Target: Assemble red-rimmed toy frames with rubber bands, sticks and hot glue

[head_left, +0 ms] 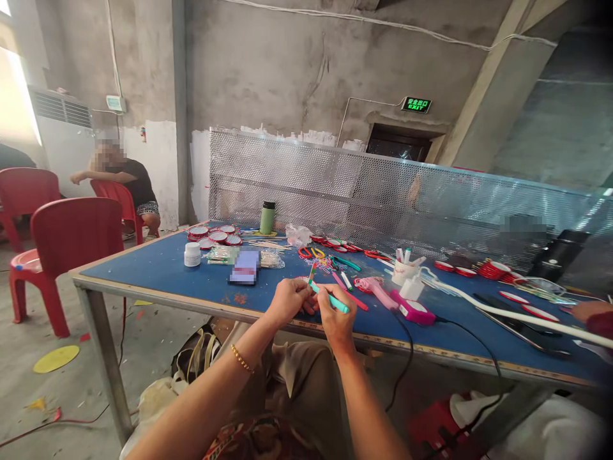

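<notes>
My right hand (338, 318) grips a turquoise marker pen (340, 306), its tip end pointing left toward my other hand. Pinched in the fingers of my left hand (289, 299) is a small thin stick (313, 271) with green and brownish colouring; its lower part is hidden by the fingers. The pen's front end meets or nearly touches this stick; I cannot tell which. Just beyond my hands lie a white-and-green marker (345, 280) and a pink-red pen (357, 301). A phone (244, 267) rests on the blue table (158, 271), left of my hands.
Near the phone stand a white bottle (192, 255) and a green tumbler (267, 218). Pliers (345, 263), a cup of markers (403, 272) and a magenta device (416, 311) with a black cord lie rightward. A perforated metal screen (287, 172) borders the table. Another person's sleeve (601, 324) shows at right.
</notes>
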The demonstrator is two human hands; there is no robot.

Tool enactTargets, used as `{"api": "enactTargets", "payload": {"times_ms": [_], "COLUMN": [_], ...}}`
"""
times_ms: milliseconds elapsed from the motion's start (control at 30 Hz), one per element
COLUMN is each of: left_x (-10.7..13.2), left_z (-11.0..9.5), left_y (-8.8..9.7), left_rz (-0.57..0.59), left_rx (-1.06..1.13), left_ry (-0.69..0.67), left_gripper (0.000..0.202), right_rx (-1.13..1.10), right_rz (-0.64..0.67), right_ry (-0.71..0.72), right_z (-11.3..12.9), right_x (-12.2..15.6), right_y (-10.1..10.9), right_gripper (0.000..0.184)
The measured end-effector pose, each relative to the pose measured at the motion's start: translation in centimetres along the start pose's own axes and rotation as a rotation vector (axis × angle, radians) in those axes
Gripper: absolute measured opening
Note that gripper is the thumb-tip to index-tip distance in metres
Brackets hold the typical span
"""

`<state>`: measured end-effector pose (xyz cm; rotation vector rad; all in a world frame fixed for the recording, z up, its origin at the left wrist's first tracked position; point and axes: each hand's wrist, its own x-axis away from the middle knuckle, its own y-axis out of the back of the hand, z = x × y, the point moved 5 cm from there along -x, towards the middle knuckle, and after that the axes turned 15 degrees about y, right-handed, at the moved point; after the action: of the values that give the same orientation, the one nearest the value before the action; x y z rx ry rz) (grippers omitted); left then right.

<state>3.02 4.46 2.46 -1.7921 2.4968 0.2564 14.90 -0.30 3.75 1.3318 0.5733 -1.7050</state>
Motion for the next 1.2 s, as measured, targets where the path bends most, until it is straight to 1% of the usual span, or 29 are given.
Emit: {"api": "enactTargets", "payload": {"times_ms": [233, 433, 800, 1200], "left_x": [-0.07, -0.04, 0.11, 0.11], "left_z": [0.11, 0.22, -0.10, -0.05], "left_y": [-0.01, -0.02, 0.02, 0.07], "left_rz": [0.007, -0.007, -0.017, -0.032], "left_rx": [0.024, 0.011, -0.009, -0.053], "left_ry": [0.018, 0.004, -0.014, -0.028], "left_gripper": [0.025, 0.024, 0.024, 0.026], "right_rx": [0.018, 0.015, -0.014, 0.020], "right_rz": [-0.038, -0.003, 0.006, 0.016], "right_ry": [-0.015, -0.001, 0.012, 0.036], "right_z": [-0.20, -0.08, -0.01, 0.40], "right_x": [0.17, 0.16, 0.07, -0.22], "right_y": [0.25, 0.10, -0.06, -0.04], "right_gripper": [0.018, 0.020, 0.021, 0.022]}}
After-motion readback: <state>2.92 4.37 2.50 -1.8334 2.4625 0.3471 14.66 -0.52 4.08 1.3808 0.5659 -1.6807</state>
